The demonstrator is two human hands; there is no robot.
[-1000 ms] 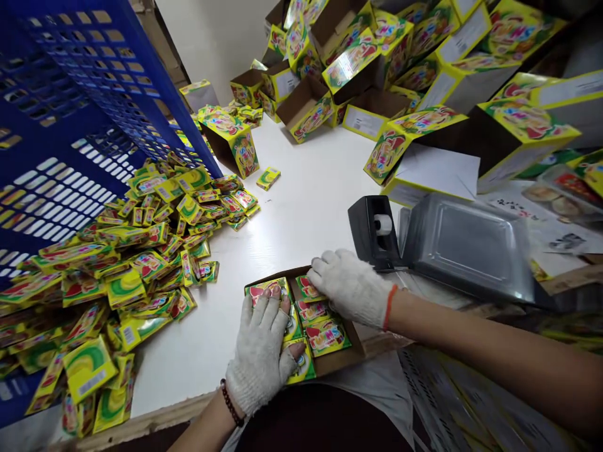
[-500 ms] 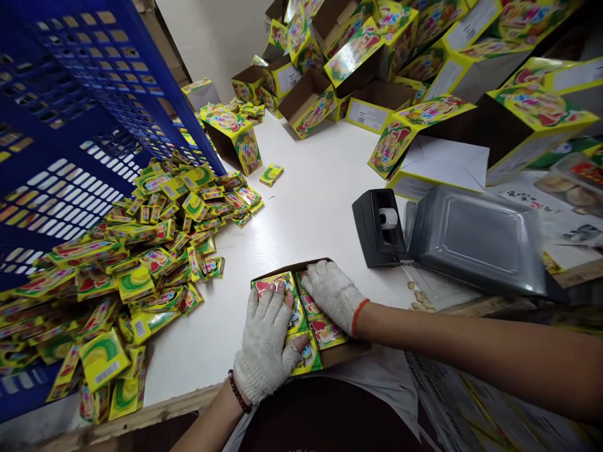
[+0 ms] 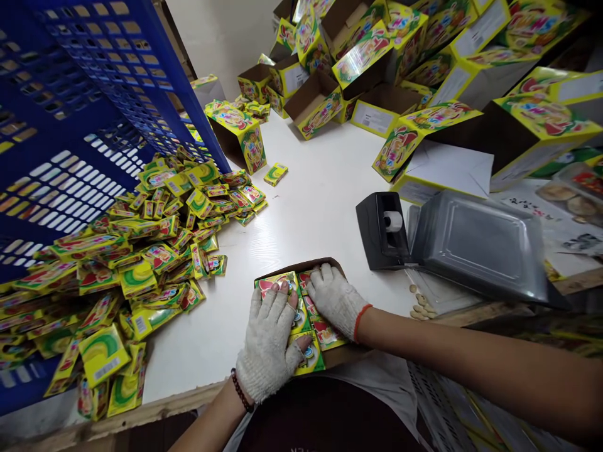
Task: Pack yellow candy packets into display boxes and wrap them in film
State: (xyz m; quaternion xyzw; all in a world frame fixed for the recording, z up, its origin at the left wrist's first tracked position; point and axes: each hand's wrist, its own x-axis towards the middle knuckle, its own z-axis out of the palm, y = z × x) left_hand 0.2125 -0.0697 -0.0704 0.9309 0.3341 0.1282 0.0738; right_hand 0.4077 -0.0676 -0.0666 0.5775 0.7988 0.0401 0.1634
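Observation:
In front of me at the table's near edge sits a cardboard box [image 3: 346, 356], open at the top and filled with small yellow-green packs [image 3: 311, 364] with fruit prints. My left hand [image 3: 268, 351], in a white knit glove with bare fingertips, lies with fingers stretched over the packs on the left side. My right hand [image 3: 335, 300], in a similar glove with an orange cuff edge, rests on the packs at the far right corner, fingers extended and partly bent down. Neither hand visibly grips a pack.
A tipped blue plastic crate [image 3: 188, 94] stands at left, with a heap of small packs [image 3: 160, 257] spilling from it. Empty printed boxes [image 3: 386, 119] pile up at the back. A black tape dispenser [image 3: 381, 232] and a grey plastic tray [image 3: 485, 242] lie at right.
Both hands stay on the packs in the box, with the right fingers slightly shifted. The whole view has moved slightly; nothing is picked up or let go.

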